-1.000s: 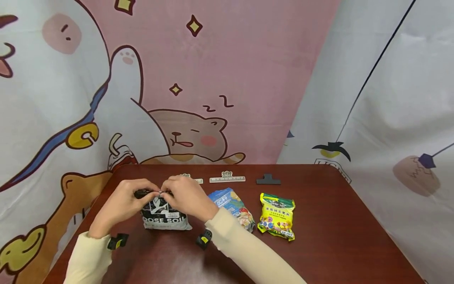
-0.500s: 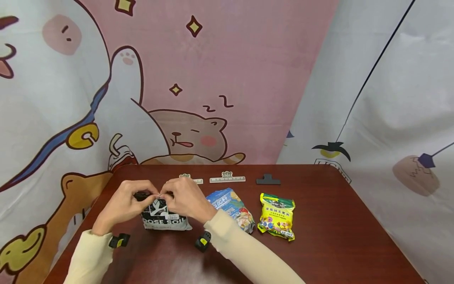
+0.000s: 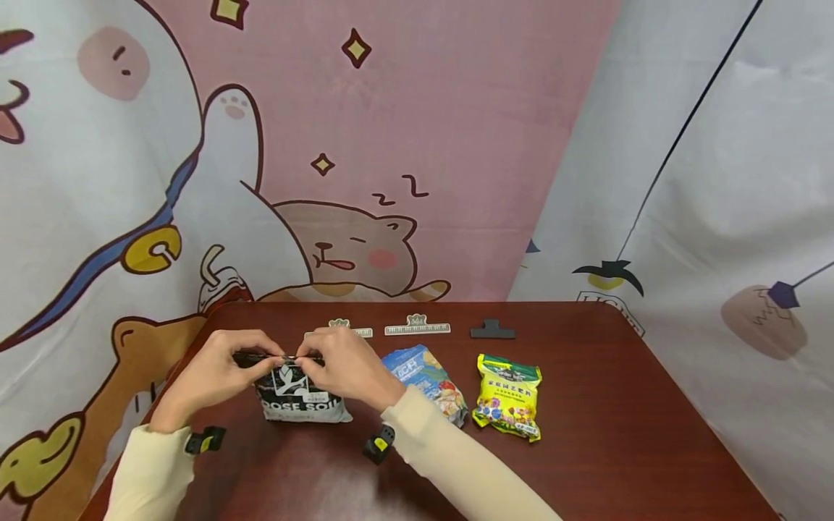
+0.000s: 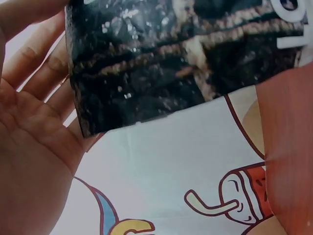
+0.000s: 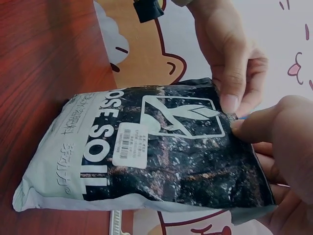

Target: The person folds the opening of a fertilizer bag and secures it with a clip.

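Observation:
A black and white bag of soil [image 3: 301, 400], lettered "SOIL", stands on the dark red table with its top edge up. My left hand [image 3: 224, 369] pinches that top edge between thumb and fingers, left of its middle. Just to the right, my right hand [image 3: 342, 365] pinches the same edge, thumb in front and fingers behind. In the right wrist view a white barcode label [image 5: 131, 145] shows on the front of the soil bag [image 5: 181, 161]. The left wrist view has the bag's dark corner [image 4: 161, 73] beside my left palm [image 4: 34, 147].
Right of my hands lie a blue packet [image 3: 426, 380] and a yellow packet [image 3: 508, 396]. Along the back of the table [image 3: 599, 405] are a black clip [image 3: 493, 330] and two pale clips with keyboard-patterned bars, one [image 3: 417, 327] in the middle, the other [image 3: 340, 323] partly behind my right hand.
My thumbs have moved slightly apart along the bag's top edge, with my left hand shifting left. The soil bag's base stays in place.

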The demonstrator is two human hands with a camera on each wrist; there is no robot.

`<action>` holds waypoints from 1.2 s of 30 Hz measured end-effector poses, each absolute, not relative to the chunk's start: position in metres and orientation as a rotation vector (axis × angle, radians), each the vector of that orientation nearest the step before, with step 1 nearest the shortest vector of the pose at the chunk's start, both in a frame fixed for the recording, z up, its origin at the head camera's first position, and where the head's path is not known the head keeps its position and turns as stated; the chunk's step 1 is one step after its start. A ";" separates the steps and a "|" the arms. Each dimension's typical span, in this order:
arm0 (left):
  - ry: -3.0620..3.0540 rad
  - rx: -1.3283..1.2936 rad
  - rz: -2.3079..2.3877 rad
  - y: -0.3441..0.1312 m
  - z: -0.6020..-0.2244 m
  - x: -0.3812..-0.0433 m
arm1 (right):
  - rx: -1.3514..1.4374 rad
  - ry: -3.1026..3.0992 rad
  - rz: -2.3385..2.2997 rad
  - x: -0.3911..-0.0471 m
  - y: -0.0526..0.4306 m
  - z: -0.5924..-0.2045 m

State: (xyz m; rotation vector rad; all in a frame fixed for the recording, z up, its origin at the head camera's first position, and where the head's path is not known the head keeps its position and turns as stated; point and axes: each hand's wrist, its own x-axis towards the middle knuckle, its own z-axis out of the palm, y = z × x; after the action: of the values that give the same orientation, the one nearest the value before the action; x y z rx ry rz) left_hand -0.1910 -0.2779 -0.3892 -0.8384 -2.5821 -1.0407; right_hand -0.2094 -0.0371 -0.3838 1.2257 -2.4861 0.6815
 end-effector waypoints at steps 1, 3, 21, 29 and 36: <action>-2.586 -0.834 -1.046 -0.279 -0.390 -0.191 | 1.223 -2.483 0.677 -0.209 -0.036 -0.383; -2.581 -0.836 -1.043 -0.281 -0.391 -0.191 | 1.228 -2.477 0.676 -0.209 -0.035 -0.382; -2.557 -0.856 -1.098 -0.284 -0.393 -0.190 | 1.215 -2.491 0.797 -0.208 -0.036 -0.387; -2.577 -0.785 -1.081 -0.287 -0.396 -0.188 | 1.223 -2.501 0.851 -0.210 -0.028 -0.386; -2.500 -0.785 -1.035 -0.285 -0.400 -0.187 | 1.239 -2.460 0.857 -0.208 -0.024 -0.388</action>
State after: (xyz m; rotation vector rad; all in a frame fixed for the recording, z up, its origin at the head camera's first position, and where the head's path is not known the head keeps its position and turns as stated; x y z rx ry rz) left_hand -0.1870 -0.2848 -0.3999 -0.7854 -2.5004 -1.0350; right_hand -0.2078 -0.0241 -0.3879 1.2392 -2.4603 0.8569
